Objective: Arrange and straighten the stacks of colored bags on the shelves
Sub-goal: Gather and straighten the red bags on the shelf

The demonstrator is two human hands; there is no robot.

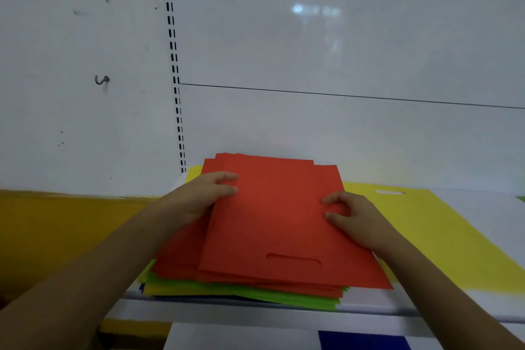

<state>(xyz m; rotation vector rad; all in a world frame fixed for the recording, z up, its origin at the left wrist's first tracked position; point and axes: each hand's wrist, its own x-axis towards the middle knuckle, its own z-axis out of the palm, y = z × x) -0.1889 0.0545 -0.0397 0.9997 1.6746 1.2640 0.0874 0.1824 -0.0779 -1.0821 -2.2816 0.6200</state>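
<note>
So the stack of red bags [272, 221] sits roughly dead centre on the white shelf [284, 314], and it's kinda fanned out, with the edges not lined up, especially on the 9 o'clock side and at the far end. The top bag has its handle cutout [294, 258] facing toward 6 o'clock, near the front edge.

Under the red ones there's a layer of green bags [241, 291] poking out along the front at 6 to 7 o'clock, and something dark blue barely peeks out beneath those. A big yellow bag [443, 236] lies flat at 3 o'clock, partly tucked under the red stack, with its own handle slot [390, 192] up at the far end.

Left hand [199, 199] is on the 9 o'clock edge of the red stack, fingers curled over the top sheets, the grip pinching that edge; thumb is hidden underneath so can't say more. Right hand [355, 219] is on the 3 o'clock edge, thumb and fingers bent onto the top bag, grip pinching that side too.

Behind it all at 12 o'clock is a white back panel [341, 51] with a slotted upright [174, 65] running down at about 11. Yellow wall strip [56, 224] at 9 o'clock.
</note>
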